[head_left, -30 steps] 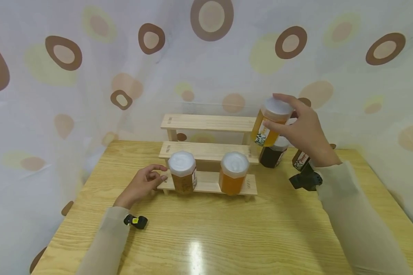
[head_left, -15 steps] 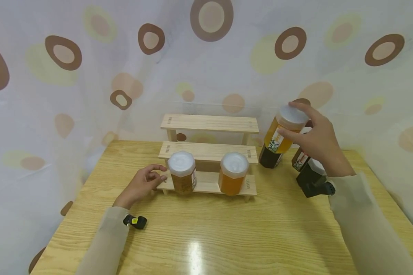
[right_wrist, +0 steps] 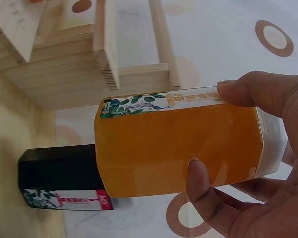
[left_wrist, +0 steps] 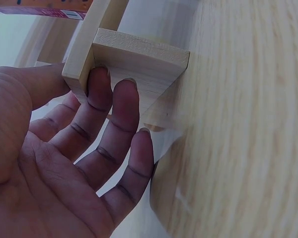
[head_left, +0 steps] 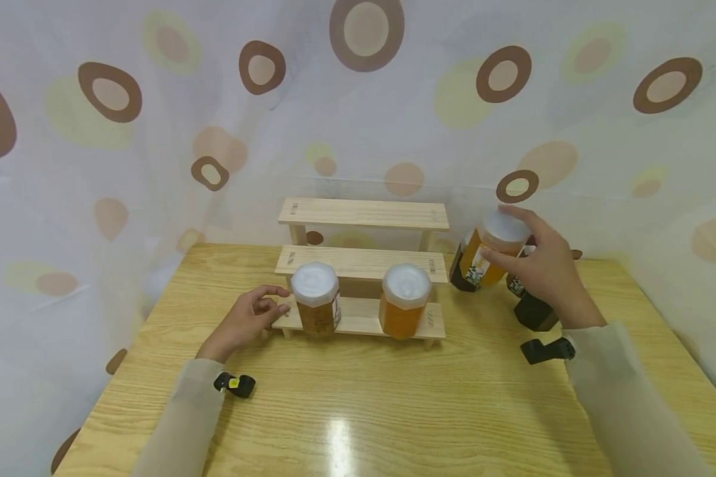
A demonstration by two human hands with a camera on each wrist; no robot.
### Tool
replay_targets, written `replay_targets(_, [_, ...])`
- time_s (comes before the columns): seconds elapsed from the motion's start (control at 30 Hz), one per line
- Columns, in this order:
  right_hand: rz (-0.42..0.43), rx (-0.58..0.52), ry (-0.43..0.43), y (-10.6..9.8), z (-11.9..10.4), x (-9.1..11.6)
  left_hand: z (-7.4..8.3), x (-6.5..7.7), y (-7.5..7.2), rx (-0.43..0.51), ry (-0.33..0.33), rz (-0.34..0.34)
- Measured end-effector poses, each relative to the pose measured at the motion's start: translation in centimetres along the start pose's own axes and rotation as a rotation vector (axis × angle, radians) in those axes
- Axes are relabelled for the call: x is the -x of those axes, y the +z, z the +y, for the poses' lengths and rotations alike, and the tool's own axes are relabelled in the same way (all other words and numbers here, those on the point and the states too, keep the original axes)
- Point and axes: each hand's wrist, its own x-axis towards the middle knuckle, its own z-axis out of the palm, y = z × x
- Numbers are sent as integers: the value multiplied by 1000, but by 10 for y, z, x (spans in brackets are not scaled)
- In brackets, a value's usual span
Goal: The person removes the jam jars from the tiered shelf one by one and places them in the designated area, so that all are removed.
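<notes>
My right hand point(head_left: 549, 268) grips an amber honey jar point(right_wrist: 179, 148) with a white lid, thumb and fingers spread around its upper part. The jar hangs right of the three-tier wooden rack point(head_left: 364, 213), in front of a dark jar point(right_wrist: 62, 171) that it partly covers. My left hand point(head_left: 247, 321) holds the left end of the rack's lowest shelf, fingers curled against the board point(left_wrist: 82, 54) in the left wrist view. On that shelf stand a brownish honey jar point(head_left: 317, 318) at left and an orange honey jar point(head_left: 402, 319) at right, both white-lidded.
Two more dark jars, a labelled one point(head_left: 516, 283) and a black one point(head_left: 536, 313), stand on the table right of the rack, partly hidden by my right hand. A patterned cloth point(head_left: 364, 119) hangs behind the wooden table point(head_left: 346, 397).
My right hand has carried the amber honey jar rightward and then down, from beside the rack's upper tiers toward the dark jars. My left hand and the shelf jars stay put.
</notes>
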Motion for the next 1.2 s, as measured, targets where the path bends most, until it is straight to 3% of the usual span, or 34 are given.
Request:
replay_targets(0.27, [23,60,-14,14,16,12,0,-2,0,-6,13,2])
replay_targets(0.63, [-37,4,32,37,33,30,-1,-2,0,-14,14,-3])
replay_targets(0.9, [-16,14,27,49,42,37,0,-2,0,-3,7,3])
replay_targets(1.2, [-36,-5,82,57,49,42,-1,-1,0,-7,3,4])
